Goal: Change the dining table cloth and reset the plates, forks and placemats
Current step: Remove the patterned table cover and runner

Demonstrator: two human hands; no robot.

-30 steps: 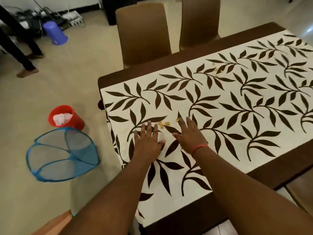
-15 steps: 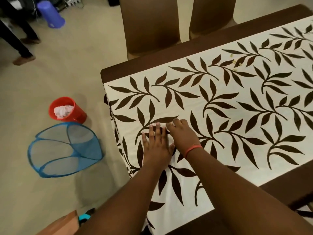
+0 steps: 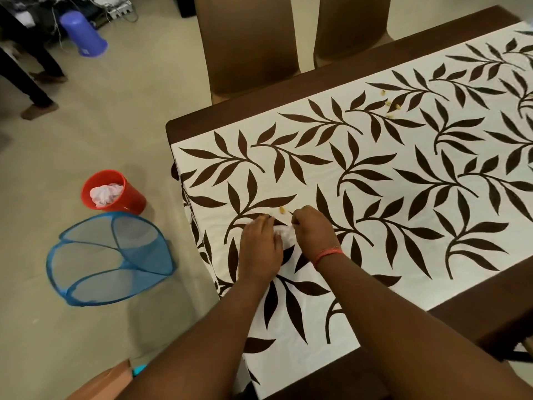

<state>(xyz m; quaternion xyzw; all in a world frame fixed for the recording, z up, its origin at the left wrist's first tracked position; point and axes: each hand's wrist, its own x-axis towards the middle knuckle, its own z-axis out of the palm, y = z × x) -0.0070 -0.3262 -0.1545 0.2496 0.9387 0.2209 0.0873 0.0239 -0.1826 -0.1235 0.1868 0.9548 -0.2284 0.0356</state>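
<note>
1. The cloth (image 3: pixel 403 180), cream with dark leaves, lies spread over the table (image 3: pixel 490 301); no plates, forks or placemats are seen.
2. A fold of the cloth is bunched between the two hands near the table's short end. The left hand (image 3: pixel 259 249) lies over the bunch with fingers curled on it; the right hand (image 3: pixel 313 229) pinches the raised fabric from the other side.
3. The step is judged to be the gathering of the cloth for removal, with crumbs caught inside.
4. To be done well, the fabric should be drawn inward from the edges toward the hands, so that the crumb (image 3: pixel 282 209) just beyond the fingertips is folded in rather than flicked off.
5. More crumbs (image 3: pixel 389 106) lie well beyond the right hand; that part should be lifted level, not dragged.
6. On the floor left of the left hand stand a red bin (image 3: pixel 127 197) holding crumpled white stuff and a blue mesh hamper (image 3: pixel 109 258), judged a fit place for the bundle.
7. Two chairs (image 3: pixel 248 44) are pushed in across the table; a person's legs (image 3: pixel 34 73) and a purple tub (image 3: pixel 83 34) are farther off to the left.
</note>
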